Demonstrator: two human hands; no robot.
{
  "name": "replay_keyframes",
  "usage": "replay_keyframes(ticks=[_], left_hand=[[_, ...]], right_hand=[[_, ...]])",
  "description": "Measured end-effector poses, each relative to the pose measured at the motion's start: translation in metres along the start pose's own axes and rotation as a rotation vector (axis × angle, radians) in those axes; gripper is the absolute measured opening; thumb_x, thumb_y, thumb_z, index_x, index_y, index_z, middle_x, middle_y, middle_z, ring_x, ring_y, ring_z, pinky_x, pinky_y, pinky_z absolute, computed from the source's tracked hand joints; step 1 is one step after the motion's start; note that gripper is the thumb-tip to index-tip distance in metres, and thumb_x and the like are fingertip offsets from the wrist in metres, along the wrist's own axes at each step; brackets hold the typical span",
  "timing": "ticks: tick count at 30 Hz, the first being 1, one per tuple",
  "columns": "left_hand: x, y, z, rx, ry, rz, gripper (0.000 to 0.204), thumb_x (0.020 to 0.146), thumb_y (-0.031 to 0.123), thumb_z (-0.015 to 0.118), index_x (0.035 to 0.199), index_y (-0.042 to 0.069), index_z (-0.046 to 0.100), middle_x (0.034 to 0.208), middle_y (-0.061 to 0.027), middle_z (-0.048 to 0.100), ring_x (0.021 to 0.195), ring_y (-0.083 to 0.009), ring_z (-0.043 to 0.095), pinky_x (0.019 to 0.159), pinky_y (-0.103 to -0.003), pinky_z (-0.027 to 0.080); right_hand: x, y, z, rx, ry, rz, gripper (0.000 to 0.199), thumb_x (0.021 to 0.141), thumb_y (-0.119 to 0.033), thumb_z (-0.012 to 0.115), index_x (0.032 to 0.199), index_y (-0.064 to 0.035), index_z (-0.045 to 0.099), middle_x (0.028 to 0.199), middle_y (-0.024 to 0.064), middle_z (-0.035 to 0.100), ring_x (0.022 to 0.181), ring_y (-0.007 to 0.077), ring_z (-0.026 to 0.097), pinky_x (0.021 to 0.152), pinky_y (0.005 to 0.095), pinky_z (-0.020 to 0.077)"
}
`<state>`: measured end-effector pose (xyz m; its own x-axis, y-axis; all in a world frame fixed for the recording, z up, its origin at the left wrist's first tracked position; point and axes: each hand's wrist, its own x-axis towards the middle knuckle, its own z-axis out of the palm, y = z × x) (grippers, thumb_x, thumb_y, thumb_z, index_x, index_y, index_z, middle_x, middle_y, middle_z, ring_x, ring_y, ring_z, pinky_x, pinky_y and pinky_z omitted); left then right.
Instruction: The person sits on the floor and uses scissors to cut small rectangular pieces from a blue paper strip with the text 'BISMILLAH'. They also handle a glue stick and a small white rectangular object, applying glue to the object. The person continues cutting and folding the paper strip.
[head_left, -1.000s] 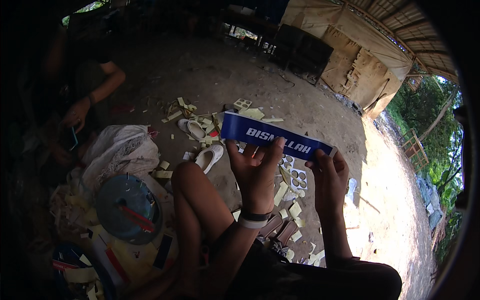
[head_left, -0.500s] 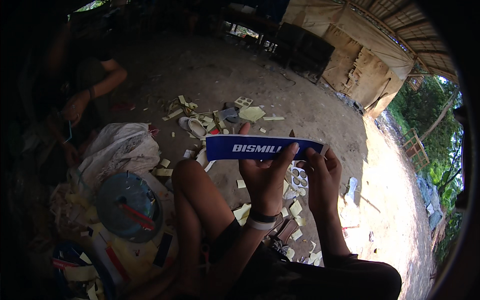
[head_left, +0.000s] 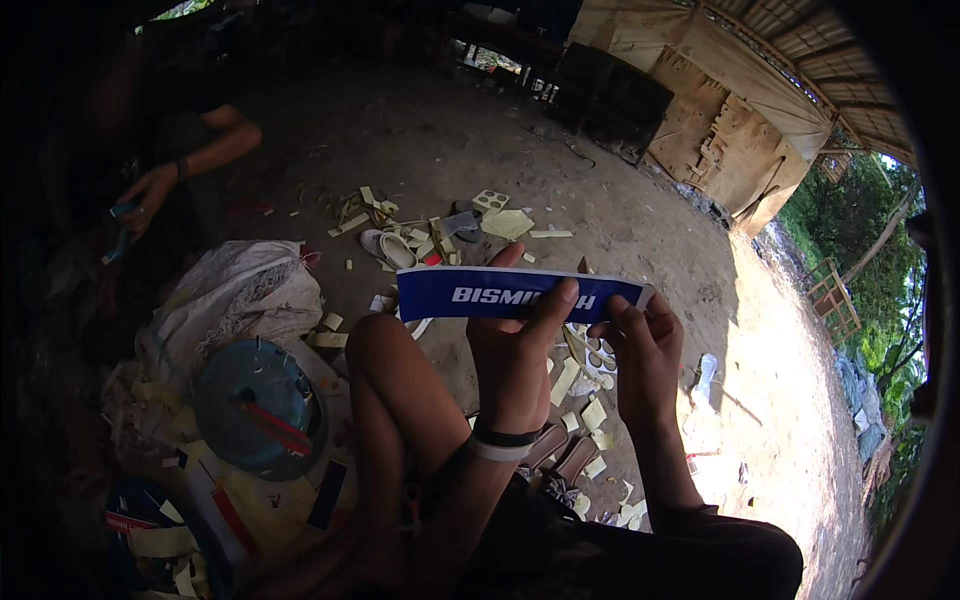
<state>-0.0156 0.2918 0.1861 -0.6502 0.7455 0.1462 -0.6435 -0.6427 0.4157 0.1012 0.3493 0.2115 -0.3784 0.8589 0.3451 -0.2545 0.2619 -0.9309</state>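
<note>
Holding a long blue strip [head_left: 500, 293] with white lettering, level in front of the chest: left hand [head_left: 515, 365] closed on its middle, thumb up behind the top edge, index finger laid across the printed face; right hand [head_left: 645, 350] pinching the right end [head_left: 630, 297] between bent fingertips, seemingly working at that edge. Left end of strip hanging free past the raised knee [head_left: 385, 345]. Black and white bands on the left wrist [head_left: 500, 443]. Judged as early to midway: strip whole and flat, nothing visibly peeled, folded or cut from it yet; cannot tell whether a backing layer has begun to lift at the right end. Below the hands, pale yellow offcuts [head_left: 585, 400] scattered over bare dirt ground [head_left: 640, 210], more of them farther out with a white sandal [head_left: 388, 247] among them. At left, a white sack [head_left: 240, 290] and a round grey lid [head_left: 255, 405], close beside the knee, leaving little room leftward. At far left another person's hand [head_left: 145, 195] with something small and blue, well apart. Open ground ahead and to the right, up to a plywood wall [head_left: 720, 150].
</note>
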Motion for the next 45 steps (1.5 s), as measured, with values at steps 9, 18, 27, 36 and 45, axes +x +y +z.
replay_keyframes(ticks=[9, 18, 27, 36, 45], left_hand=[[0.000, 0.004, -0.011, -0.025, -0.030, -0.028, 0.060, 0.094, 0.007, 0.077, 0.146, 0.002, 0.047, 0.109, -0.0036, 0.067, 0.101, -0.0132, 0.067, 0.094, -0.032, 0.056], [-0.001, 0.009, -0.017, -0.034, 0.009, 0.056, 0.066, 0.091, 0.002, 0.079, 0.147, -0.004, 0.044, 0.107, -0.0056, 0.064, 0.098, -0.0125, 0.066, 0.090, -0.030, 0.057], [-0.003, 0.019, -0.019, 0.047, 0.015, 0.106, 0.057, 0.091, 0.001, 0.079, 0.141, 0.004, 0.050, 0.113, -0.0026, 0.062, 0.105, -0.0140, 0.065, 0.092, -0.033, 0.054], [-0.005, 0.024, -0.018, 0.009, 0.025, 0.121, 0.034, 0.092, -0.004, 0.075, 0.120, 0.008, 0.058, 0.104, -0.0009, 0.066, 0.102, -0.0138, 0.067, 0.091, -0.032, 0.057], [-0.005, 0.027, -0.018, 0.017, 0.049, 0.125, 0.027, 0.093, -0.004, 0.074, 0.112, 0.006, 0.057, 0.101, -0.0036, 0.067, 0.097, -0.0158, 0.069, 0.089, -0.032, 0.058]], right_hand=[[0.000, 0.002, 0.002, -0.053, -0.056, 0.027, 0.013, 0.099, -0.012, 0.071, 0.101, 0.0006, 0.068, 0.094, 0.0060, 0.072, 0.080, 0.0117, 0.067, 0.077, 0.0271, 0.0550], [0.002, 0.004, 0.007, -0.110, -0.117, 0.008, 0.014, 0.099, -0.011, 0.070, 0.103, 0.0013, 0.066, 0.093, 0.0062, 0.073, 0.083, 0.0119, 0.068, 0.080, 0.0286, 0.0547], [0.003, 0.004, 0.007, -0.103, -0.203, -0.009, 0.020, 0.100, -0.015, 0.070, 0.107, 0.0026, 0.066, 0.095, 0.0073, 0.073, 0.089, 0.0128, 0.068, 0.086, 0.0289, 0.0534], [0.003, 0.001, 0.005, -0.079, -0.305, 0.006, 0.019, 0.101, -0.016, 0.070, 0.106, 0.0018, 0.067, 0.098, 0.0058, 0.073, 0.095, 0.0116, 0.066, 0.090, 0.0292, 0.0503], [0.002, 0.002, 0.006, -0.066, -0.347, 0.029, 0.018, 0.101, -0.014, 0.070, 0.108, 0.0024, 0.067, 0.113, 0.0108, 0.074, 0.104, 0.0130, 0.066, 0.098, 0.0314, 0.0486]])
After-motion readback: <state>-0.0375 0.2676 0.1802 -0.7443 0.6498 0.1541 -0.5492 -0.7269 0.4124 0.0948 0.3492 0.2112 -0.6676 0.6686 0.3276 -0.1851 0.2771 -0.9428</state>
